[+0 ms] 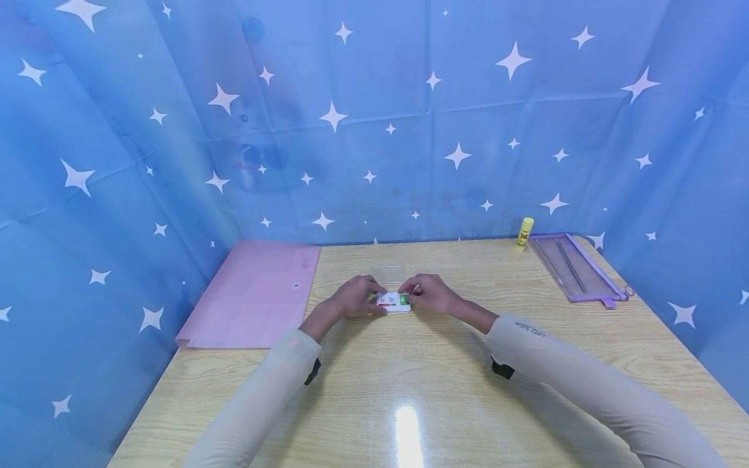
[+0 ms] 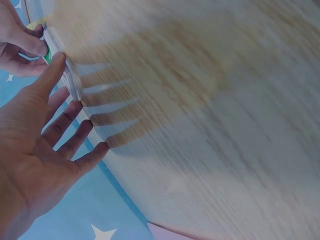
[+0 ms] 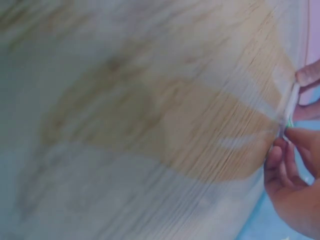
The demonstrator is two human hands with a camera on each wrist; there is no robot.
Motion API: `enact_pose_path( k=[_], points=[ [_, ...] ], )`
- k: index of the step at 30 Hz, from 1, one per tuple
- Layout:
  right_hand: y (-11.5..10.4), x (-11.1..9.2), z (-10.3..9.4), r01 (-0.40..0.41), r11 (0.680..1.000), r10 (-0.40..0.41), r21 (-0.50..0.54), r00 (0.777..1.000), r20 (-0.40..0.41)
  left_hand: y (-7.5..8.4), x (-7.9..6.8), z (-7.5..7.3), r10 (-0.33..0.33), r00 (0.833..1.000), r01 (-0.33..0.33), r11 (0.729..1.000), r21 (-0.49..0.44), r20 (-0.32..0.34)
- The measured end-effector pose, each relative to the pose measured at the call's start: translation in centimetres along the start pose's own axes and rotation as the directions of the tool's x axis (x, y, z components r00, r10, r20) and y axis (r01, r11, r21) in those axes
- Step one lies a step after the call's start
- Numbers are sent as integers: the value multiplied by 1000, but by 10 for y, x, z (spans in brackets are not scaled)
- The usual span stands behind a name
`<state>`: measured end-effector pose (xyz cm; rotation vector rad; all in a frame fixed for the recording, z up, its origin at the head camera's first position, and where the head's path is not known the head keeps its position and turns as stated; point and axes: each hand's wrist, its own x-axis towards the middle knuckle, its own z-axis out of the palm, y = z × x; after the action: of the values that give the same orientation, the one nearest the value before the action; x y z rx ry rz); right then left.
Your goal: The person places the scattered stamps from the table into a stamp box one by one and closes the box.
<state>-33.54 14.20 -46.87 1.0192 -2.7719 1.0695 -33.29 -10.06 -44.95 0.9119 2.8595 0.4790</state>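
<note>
A small flat white case (image 1: pixel 393 304) with red and green print lies on the wooden table between the two hands. My left hand (image 1: pixel 355 296) holds its left end, the thumb at the near edge and a finger at the far edge. In the left wrist view the other fingers of the left hand (image 2: pixel 55 135) are spread, tips on the table. My right hand (image 1: pixel 432 292) pinches the green right end with thumb and fingertips. A clear plastic rectangle (image 1: pixel 387 274) shows just behind the case; whether it is joined to it, I cannot tell. Fingers partly hide the print.
A pink folder (image 1: pixel 251 292) lies on the table (image 1: pixel 374 377) at the left. Back right stands a yellow glue stick (image 1: pixel 525 233), beside a purple mesh zip pouch (image 1: pixel 576 266) with slim rods inside. A blue starred curtain (image 1: pixel 386 130) hangs behind the table.
</note>
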Motion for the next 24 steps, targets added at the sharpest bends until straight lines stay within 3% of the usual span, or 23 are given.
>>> enact_pose_path(
  k=[24],
  points=[
    [-2, 0, 2, -42, 999, 42, -3, 999, 4, 1, 0, -1, -12, 1000, 12, 1000, -2, 15]
  ],
)
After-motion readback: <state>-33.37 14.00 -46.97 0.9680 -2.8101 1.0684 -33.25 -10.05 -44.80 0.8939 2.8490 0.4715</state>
